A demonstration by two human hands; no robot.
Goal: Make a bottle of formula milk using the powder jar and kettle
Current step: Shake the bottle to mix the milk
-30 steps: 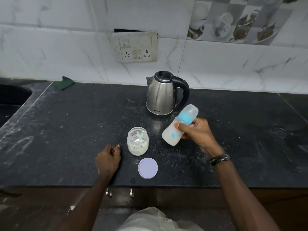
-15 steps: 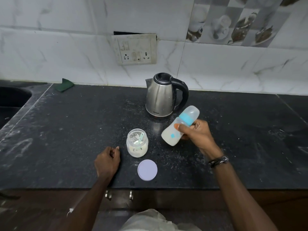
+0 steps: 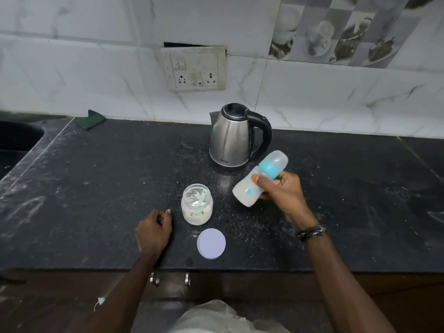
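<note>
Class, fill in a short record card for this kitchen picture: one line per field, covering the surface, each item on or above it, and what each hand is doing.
surface: dark stone counter, dusted with pale specks
kettle: steel kettle, black handle, lid shut, upright near the wall
powder jar: clear jar, open, scoop inside, partly full
jar lid: lilac lid, flat on the counter, in front of the jar
bottle: capped baby bottle, milky contents, tilted, off the counter
right hand: right hand gripping the bottle
left hand: left hand loosely curled on the counter, holding nothing
</note>
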